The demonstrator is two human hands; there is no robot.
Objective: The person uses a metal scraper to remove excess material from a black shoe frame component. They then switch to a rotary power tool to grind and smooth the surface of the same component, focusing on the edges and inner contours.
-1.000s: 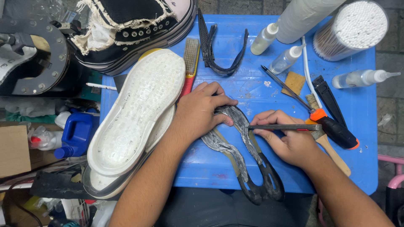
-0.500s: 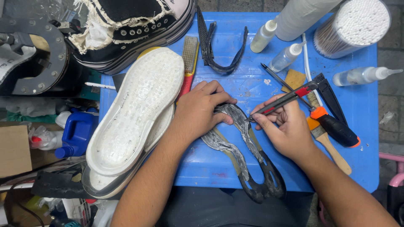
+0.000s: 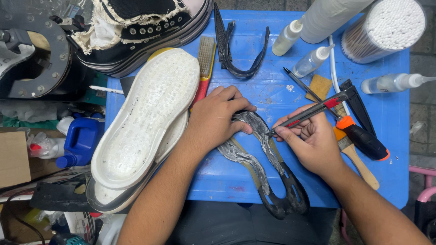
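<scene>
My left hand (image 3: 217, 119) presses down on a black rubber strip (image 3: 268, 170) smeared with grey glue, which lies on the blue table (image 3: 213, 181). My right hand (image 3: 311, 140) grips a slim utility knife (image 3: 313, 110) with a red slider. The blade tip touches the strip near my left fingertips. Left of my left arm lie two white shoe soles (image 3: 145, 122), stacked with the tread up.
A black high-top shoe upper (image 3: 136, 27) lies at the top left. A second black strip (image 3: 236, 50), a wire brush (image 3: 205, 63), squeeze bottles (image 3: 313, 61), a tub of cotton swabs (image 3: 386, 27), an orange-handled tool (image 3: 363, 136) and a paintbrush (image 3: 359, 161) are on the table. A blue jug (image 3: 81, 140) stands off the left edge.
My right hand has tilted the knife from lying flat to pointing down-left, bringing its tip onto the strip. My left hand has stayed in place.
</scene>
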